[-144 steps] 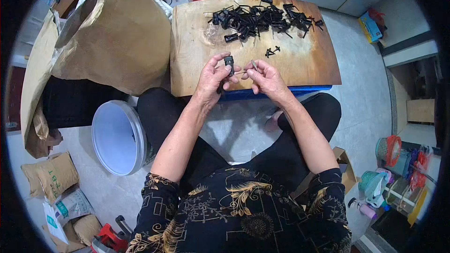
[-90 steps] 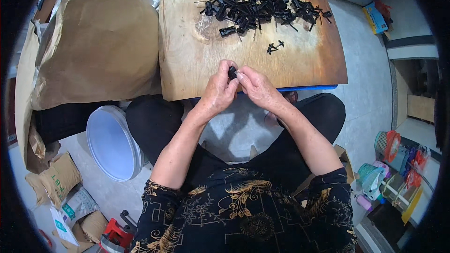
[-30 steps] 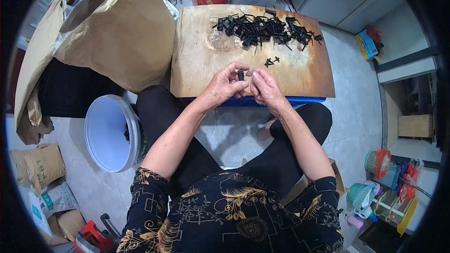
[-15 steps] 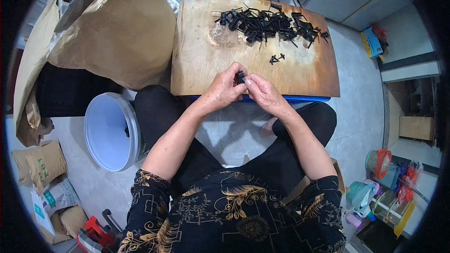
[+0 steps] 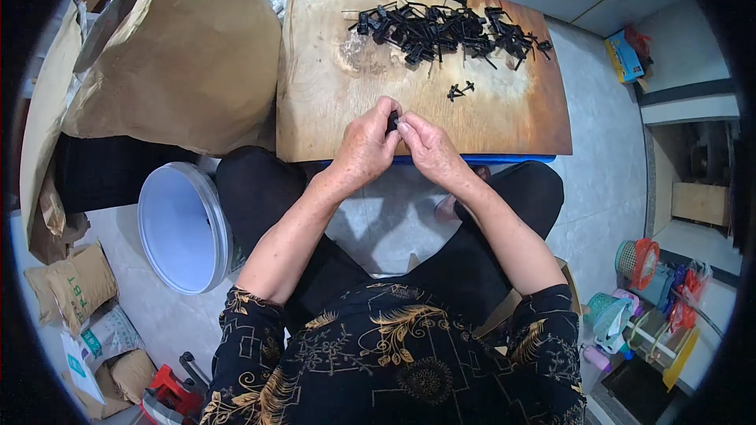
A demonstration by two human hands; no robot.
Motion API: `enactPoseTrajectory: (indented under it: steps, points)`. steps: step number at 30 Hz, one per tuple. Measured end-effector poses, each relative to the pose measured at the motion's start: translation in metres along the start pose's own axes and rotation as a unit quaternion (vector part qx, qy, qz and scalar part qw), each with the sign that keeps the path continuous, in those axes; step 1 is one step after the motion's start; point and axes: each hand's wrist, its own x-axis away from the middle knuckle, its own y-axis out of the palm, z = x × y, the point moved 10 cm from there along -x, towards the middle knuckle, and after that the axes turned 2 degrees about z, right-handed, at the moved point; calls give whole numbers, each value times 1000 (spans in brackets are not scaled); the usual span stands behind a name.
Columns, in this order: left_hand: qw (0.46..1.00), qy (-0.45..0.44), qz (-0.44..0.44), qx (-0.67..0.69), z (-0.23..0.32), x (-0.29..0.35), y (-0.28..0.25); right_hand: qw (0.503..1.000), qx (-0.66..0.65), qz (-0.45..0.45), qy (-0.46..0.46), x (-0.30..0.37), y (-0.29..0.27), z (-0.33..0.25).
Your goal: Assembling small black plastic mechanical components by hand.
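Note:
Near the front edge of the wooden board point(image 5: 315, 110), my two hands meet around a small black plastic part point(image 5: 392, 121). My left hand point(image 5: 365, 142) is closed on it, thumb and fingers wrapped round, hiding most of its shape. Fingertips of my right hand point(image 5: 429, 149) pinch at its right side; whether they hold a separate piece cannot be seen. Beyond the hands, a few small black pieces with thin stems point(image 5: 461, 90) lie apart on the board. Farther back spreads a heap of black plastic parts point(image 5: 433, 31) with thin rods sticking out.
Left of the board stands a large brown paper sack point(image 5: 173, 63), with a white bucket point(image 5: 177, 228) below it beside my left knee. Packed bags point(image 5: 83, 283) sit at the far left. Baskets point(image 5: 626, 260) and plastic goods fill the lower right, near a cabinet.
Both hands have shifted slightly left with the black part and drawn closer together, covering more of it. The view has moved a little too; the heap looks the same.

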Motion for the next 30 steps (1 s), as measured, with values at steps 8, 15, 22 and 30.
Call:
enactPoseTrajectory:
  steps: [8,15,22,30]
  points:
    - [999,3,32,1,-3,3,0,1000,6,14,-13,-2,-1,1]
    - [945,-140,15,295,-21,-1,1,991,-135,14,-10,3,-7,2]
    - [811,-201,-78,544,-17,10,12,972,-219,-5,87,14,-15,9]
    - [751,-176,-222,596,19,19,31,942,-324,-19,78,12,-18,-5]
